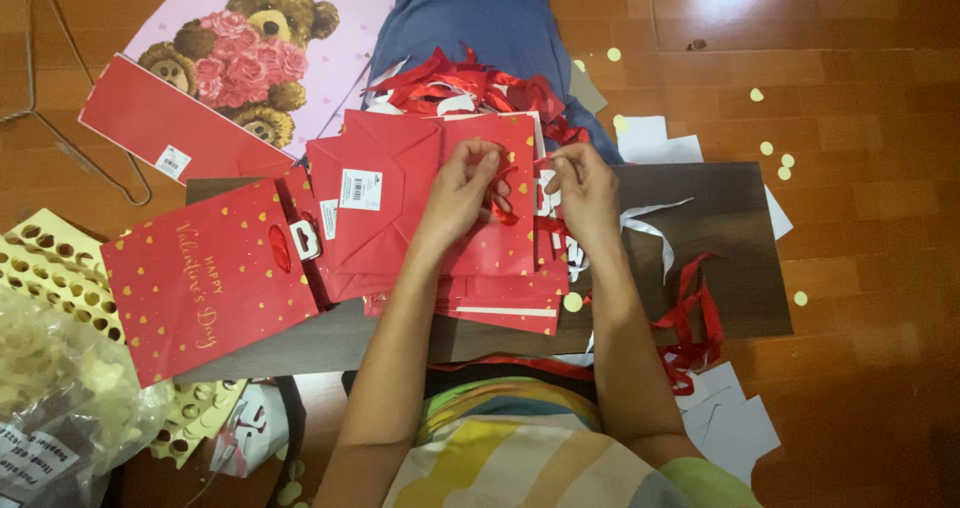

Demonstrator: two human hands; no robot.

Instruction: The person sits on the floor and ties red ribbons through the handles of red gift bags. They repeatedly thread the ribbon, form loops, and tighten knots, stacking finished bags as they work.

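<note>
Red ribbon point(505, 211) btwn both hands point(462, 190) point(583, 190); red bags point(420, 198) stacked beneath.

Both hands rest on a stack of flat paper bags point(440, 198) that lies on a low board point(730, 228), the left hand point(462, 190) just beside the right hand point(585, 190). Beyond the hands lies a heap of ribbons point(460, 80). Left of the left hand lies a single bag point(205, 283), past it a punched sheet point(55, 268). Right of the right hand, loose ribbons point(690, 313) trail off the board's near edge
</note>
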